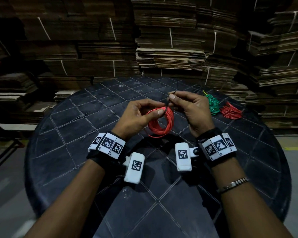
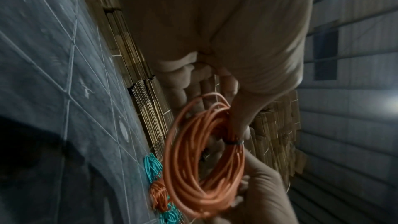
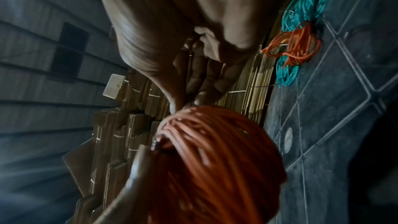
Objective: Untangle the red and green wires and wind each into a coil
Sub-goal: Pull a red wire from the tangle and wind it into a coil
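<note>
**Red coil held between both hands, tie being twisted**

The left hand [image 1: 136, 114] pinches the red coil [image 1: 160, 123] at its top rim, thumb on the bundle. The coil hangs below — its ring roughly upright. Just right, the right hand [image 1: 187, 109] pinches a dark tie [image 1: 169, 103], seemingly wrapped round the strands. Farther right on the table [image 1: 76, 127] lie the green wire [image 1: 213, 103] and more red wire [image 1: 230, 111].

Round black table [image 1: 79, 152] (diamond-scored top), green wire bundle [image 1: 213, 104], red wire bundle [image 1: 230, 111]
</note>
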Available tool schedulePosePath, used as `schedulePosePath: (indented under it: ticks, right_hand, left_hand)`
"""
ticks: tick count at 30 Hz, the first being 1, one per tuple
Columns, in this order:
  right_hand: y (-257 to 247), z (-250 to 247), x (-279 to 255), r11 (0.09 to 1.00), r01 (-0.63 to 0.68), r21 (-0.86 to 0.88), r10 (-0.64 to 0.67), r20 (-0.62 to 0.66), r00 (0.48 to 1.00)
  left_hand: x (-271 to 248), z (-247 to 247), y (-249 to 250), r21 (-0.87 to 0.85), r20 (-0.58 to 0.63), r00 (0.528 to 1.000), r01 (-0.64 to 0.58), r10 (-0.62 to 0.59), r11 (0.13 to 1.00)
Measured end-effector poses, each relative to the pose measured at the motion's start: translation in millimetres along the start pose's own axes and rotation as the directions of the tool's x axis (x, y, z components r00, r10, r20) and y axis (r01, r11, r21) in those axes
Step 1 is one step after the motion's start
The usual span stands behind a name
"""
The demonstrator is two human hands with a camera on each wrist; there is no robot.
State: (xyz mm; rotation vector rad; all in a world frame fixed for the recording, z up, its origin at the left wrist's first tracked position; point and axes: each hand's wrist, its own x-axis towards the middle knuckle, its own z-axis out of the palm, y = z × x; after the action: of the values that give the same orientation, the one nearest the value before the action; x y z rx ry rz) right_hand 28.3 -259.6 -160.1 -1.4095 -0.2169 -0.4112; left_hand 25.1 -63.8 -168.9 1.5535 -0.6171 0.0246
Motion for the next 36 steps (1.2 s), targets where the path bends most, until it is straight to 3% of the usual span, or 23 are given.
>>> schedulePosePath:
  ticks: [4,12,20,22,25,29,31,36]
  right_hand:
    - [10.5,2.4,1.6,0.996,-0.088,0.026,0.089,-0.045,0.995]
    - [-0.3,-1.8,0.7,0.998,0.004,0.057,-0.006,0.030,1.000]
    - [2.8,-0.2,1.2,0.982,-0.186,-0.019,0.186,0.000,0.983]
    - [-1.6,-4.2,-0.7,0.950,-0.281,-0.137,0.289,0.040,0.957]
    - [-11.1,-9.9,-3.7,0.871,-0.388,-0.301,0.451,0.180,0.874]
    - [-13.8,-5.5,-8.1,0.849,-0.389,-0.357,0.509,0.359,0.782]
    - [-6.4,-0.9,-6.7,0.844,-0.417,-0.338,0.522,0.337,0.783]
    - [9.7,-3.5,-0.9,0.769,-0.550,-0.325,0.625,0.201,0.755]
  left_hand:
    - [-1.6,0.1,0.9,-0.034,0.048,0.999,-0.007,0.009,0.999]
    - [-1.8,-3.2,0.8,-0.052,0.013,1.000,0.005,-0.004,0.999]
    - [-2.3,2.8,-4.2,-0.073,-0.007,1.000,-0.002,0.002,0.997]
    - [-1.1,2.0,-7.7,-0.064,-0.048,0.999,0.013,-0.016,0.998]
    - [2.4,-2.1,-13.5,-0.099,-0.165,0.985,0.031,-0.047,0.995]
    - [7.0,-6.8,-20.4,-0.286,-0.266,0.952,0.075,-0.155,0.955]
    - [8.2,-5.4,-23.1,-0.370,-0.271,0.932,0.132,-0.242,0.919]
    - [10.8,1.7,-24.3,-0.414,-0.138,0.899,0.330,-0.417,0.848]
